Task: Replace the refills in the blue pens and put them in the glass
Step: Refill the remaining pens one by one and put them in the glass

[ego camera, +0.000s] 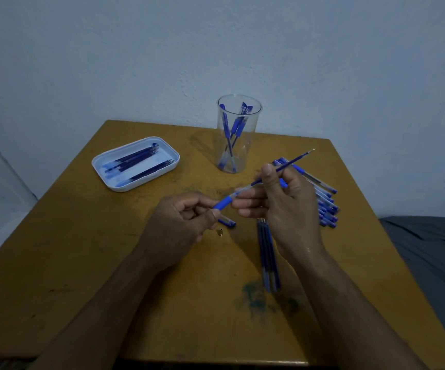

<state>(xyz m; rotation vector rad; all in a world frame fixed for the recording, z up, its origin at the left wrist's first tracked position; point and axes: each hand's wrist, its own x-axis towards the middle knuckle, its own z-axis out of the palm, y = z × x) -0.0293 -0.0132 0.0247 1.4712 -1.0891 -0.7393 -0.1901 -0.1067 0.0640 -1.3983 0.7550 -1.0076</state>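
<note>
Refill (283,166) pinched in my right hand (283,206), left hand (181,222) gripping barrel (224,202) near glass (238,134); I'm risking bending it if misaligned.

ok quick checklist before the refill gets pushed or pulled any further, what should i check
1. Left hand grips the pen barrel at the blue grip: ok.
2. Right hand pinches the refill: ok.
3. Refill in line with the barrel: ok.
4. Whether this refill is new or used: cannot tell.
5. Small metal tip lies loose on the table near the left hand, within reach: ok.
6. Glass upright with room among its pens: ok.
</note>
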